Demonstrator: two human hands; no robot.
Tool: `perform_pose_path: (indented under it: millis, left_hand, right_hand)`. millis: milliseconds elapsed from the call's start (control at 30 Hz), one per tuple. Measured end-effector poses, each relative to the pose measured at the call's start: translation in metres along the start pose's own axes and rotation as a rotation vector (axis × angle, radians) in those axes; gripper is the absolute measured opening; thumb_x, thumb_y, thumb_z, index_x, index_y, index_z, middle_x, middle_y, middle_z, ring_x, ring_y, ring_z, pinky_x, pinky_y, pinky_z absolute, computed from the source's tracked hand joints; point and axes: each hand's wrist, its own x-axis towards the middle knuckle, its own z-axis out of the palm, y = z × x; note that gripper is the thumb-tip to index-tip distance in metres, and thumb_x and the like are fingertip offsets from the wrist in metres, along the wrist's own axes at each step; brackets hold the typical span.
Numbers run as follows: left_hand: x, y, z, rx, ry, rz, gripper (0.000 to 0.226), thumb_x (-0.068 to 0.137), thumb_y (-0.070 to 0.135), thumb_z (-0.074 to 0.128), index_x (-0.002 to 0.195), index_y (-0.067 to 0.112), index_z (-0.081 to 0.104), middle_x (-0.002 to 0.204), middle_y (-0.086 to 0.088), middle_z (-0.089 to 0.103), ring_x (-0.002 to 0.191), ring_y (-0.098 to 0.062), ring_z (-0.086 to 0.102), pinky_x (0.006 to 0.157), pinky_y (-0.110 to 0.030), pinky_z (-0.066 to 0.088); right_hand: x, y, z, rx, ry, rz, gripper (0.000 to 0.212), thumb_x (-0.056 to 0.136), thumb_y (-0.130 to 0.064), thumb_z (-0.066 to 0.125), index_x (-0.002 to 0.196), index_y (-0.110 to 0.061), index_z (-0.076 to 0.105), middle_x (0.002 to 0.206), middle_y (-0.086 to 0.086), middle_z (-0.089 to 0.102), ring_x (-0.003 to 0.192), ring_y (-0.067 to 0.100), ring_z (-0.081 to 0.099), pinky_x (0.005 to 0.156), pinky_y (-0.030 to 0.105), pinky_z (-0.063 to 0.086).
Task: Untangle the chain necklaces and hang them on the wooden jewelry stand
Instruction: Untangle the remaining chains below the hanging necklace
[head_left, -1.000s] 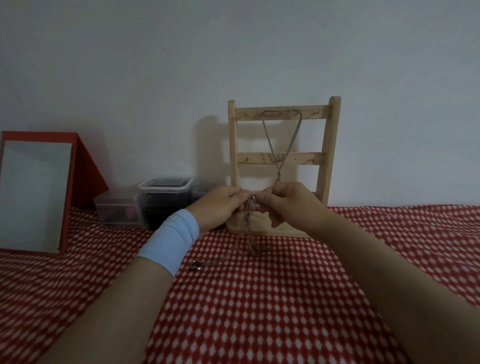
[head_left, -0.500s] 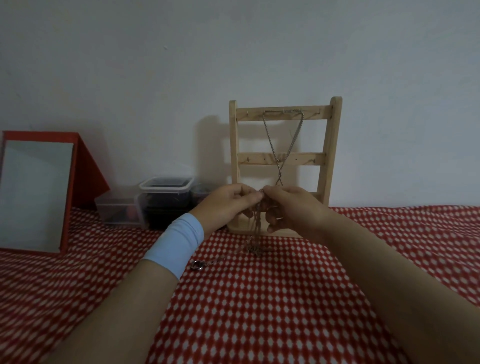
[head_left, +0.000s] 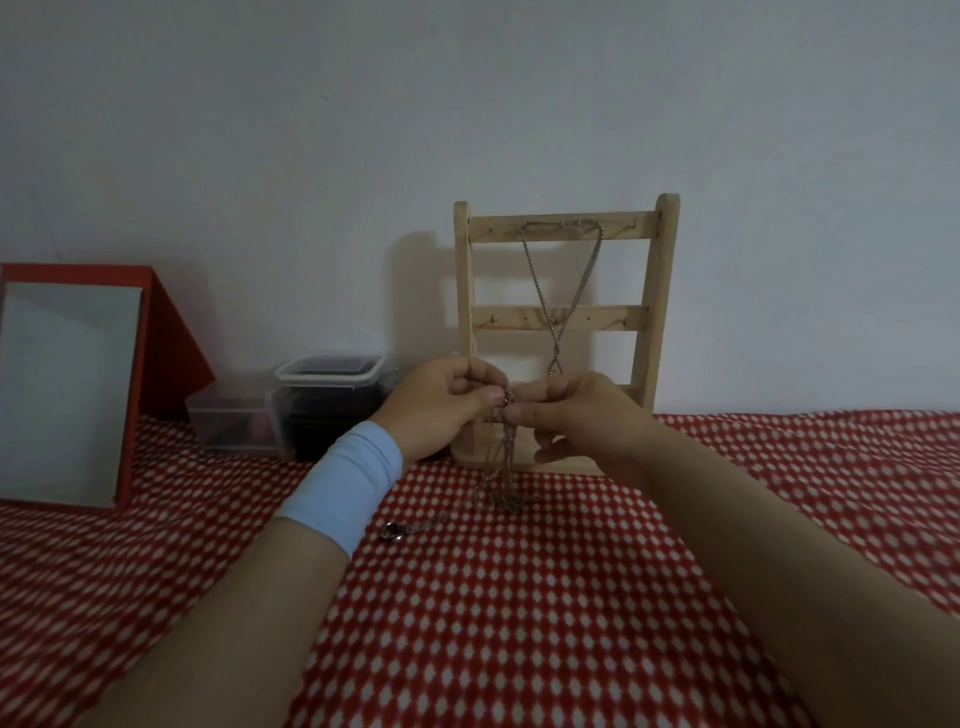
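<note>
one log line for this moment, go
step: untangling | left hand: pinches tangled chain | right hand: pinches tangled chain | wooden stand: one necklace hung

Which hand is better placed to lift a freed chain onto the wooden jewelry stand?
Probably the right hand: it pinches the tangled metal chain necklaces directly before the pale wooden jewelry stand; the left hand pinches them at its left post.

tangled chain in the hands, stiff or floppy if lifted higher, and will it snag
Probably floppy: the tangled chain hangs limp from the left hand and right hand, pooling on the tablecloth. Likely light, as a pinch alone carries it. The trailing pendant may drag.
</note>
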Motion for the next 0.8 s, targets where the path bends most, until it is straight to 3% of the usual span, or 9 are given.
perform_pose_path:
  millis: [133, 300, 367, 433, 500, 600, 700, 800]
  left_hand:
    - [0.001, -0.001, -0.008, -0.078, -0.059, -0.066, 0.016, 0.1, 0.011, 0.051, 0.104, 0.022, 0.061, 0.07, 0.009, 0.062, 0.062, -0.006, 0.058, 0.073, -0.028, 0.053]
    - [-0.005, 0.003, -0.008, -0.435, -0.236, -0.275, 0.017, 0.103, 0.009, 0.037, 0.105, 0.012, 0.055, 0.064, 0.002, 0.048, 0.055, -0.01, 0.031, 0.047, -0.017, 0.042]
    - [-0.006, 0.005, -0.011, -0.326, -0.274, -0.282, 0.021, 0.104, 0.02, 0.04, 0.11, 0.01, 0.057, 0.06, 0.006, 0.043, 0.053, -0.008, 0.03, 0.045, -0.015, 0.037]
    - [-0.007, 0.009, -0.014, 0.047, -0.271, -0.247, 0.031, 0.099, 0.037, 0.05, 0.116, 0.013, 0.062, 0.06, 0.012, 0.051, 0.05, -0.004, 0.042, 0.052, -0.019, 0.039]
    - [-0.006, 0.012, -0.016, 0.384, -0.239, -0.195, 0.029, 0.092, 0.047, 0.059, 0.107, 0.025, 0.069, 0.079, 0.013, 0.068, 0.069, -0.004, 0.061, 0.061, -0.023, 0.049]
    - [-0.007, 0.012, -0.016, 0.349, -0.215, -0.196, 0.017, 0.085, 0.048, 0.066, 0.093, 0.035, 0.072, 0.095, 0.014, 0.072, 0.094, -0.005, 0.064, 0.068, -0.022, 0.05]
    - [-0.007, 0.01, -0.013, 0.24, -0.167, -0.191, 0.015, 0.081, 0.043, 0.073, 0.093, 0.035, 0.074, 0.092, 0.014, 0.074, 0.091, -0.002, 0.065, 0.066, -0.017, 0.047]
    - [-0.004, 0.009, -0.009, 0.226, -0.119, -0.171, 0.014, 0.079, 0.035, 0.078, 0.091, 0.028, 0.075, 0.092, 0.01, 0.075, 0.091, -0.005, 0.067, 0.069, -0.015, 0.046]
  right_hand:
    - [0.0, 0.0, -0.01, -0.028, -0.044, 0.047, 0.009, 0.091, -0.019, 0.074, 0.093, -0.014, 0.081, 0.06, -0.01, 0.062, 0.059, 0.009, 0.046, 0.067, 0.028, 0.058]
    - [-0.002, -0.003, -0.014, -0.164, -0.169, 0.075, 0.022, 0.097, -0.029, 0.066, 0.086, -0.012, 0.074, 0.059, -0.01, 0.058, 0.058, 0.008, 0.047, 0.07, 0.029, 0.055]
    - [-0.002, -0.005, -0.014, -0.171, -0.176, 0.062, 0.03, 0.098, -0.037, 0.062, 0.087, -0.011, 0.073, 0.065, -0.009, 0.063, 0.064, 0.01, 0.054, 0.08, 0.034, 0.056]
    - [-0.002, -0.005, -0.013, -0.145, -0.168, 0.048, 0.032, 0.1, -0.038, 0.058, 0.091, -0.012, 0.074, 0.069, -0.009, 0.067, 0.069, 0.012, 0.058, 0.084, 0.036, 0.055]
    - [-0.003, -0.006, -0.011, -0.094, -0.153, 0.036, 0.031, 0.1, -0.036, 0.057, 0.089, -0.013, 0.074, 0.066, -0.008, 0.068, 0.067, 0.013, 0.057, 0.08, 0.035, 0.053]
    - [-0.004, -0.007, -0.007, -0.05, -0.113, 0.012, 0.029, 0.098, -0.032, 0.062, 0.089, -0.008, 0.075, 0.062, -0.008, 0.067, 0.062, 0.012, 0.053, 0.073, 0.03, 0.05]
    - [-0.003, -0.006, -0.002, -0.111, 0.005, -0.037, 0.036, 0.092, -0.035, 0.07, 0.096, -0.001, 0.077, 0.073, -0.002, 0.075, 0.064, 0.014, 0.059, 0.07, 0.027, 0.055]
    - [-0.003, -0.006, 0.002, -0.15, 0.102, -0.099, 0.035, 0.091, -0.036, 0.072, 0.086, -0.002, 0.077, 0.076, -0.001, 0.078, 0.063, 0.016, 0.06, 0.069, 0.03, 0.054]
